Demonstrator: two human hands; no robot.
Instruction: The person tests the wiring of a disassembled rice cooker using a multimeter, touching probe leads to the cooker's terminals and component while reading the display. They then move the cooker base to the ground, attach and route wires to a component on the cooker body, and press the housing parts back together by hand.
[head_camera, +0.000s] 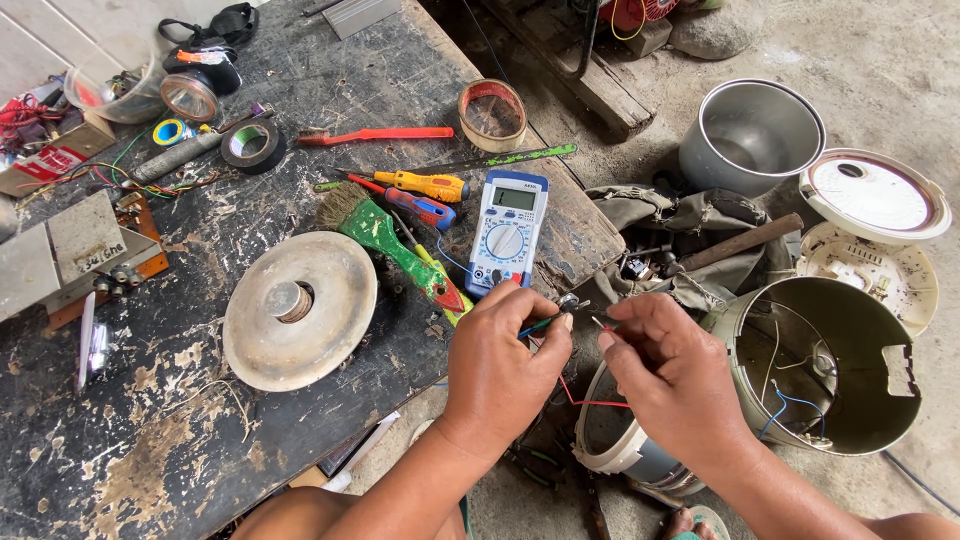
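My left hand (505, 350) pinches a small metal part (568, 301) with a blue and green wire at its fingertips, just off the front right corner of the dark workbench (150, 430). Close beside it, my right hand (668, 365) pinches a thin red wire (600, 403) whose end points at that part. The red wire loops down toward a white ring-shaped housing (600, 445) below my hands. A blue and grey multimeter (506, 230) lies on the bench just above my left hand.
On the bench lie a round metal heating plate (300, 308), a green-handled brush (385, 235), screwdrivers (425, 185), tape rolls (252, 145) and a circuit board (90, 255). On the floor stand an opened cooker shell (835, 365), a metal pot (750, 135) and lids (875, 195).
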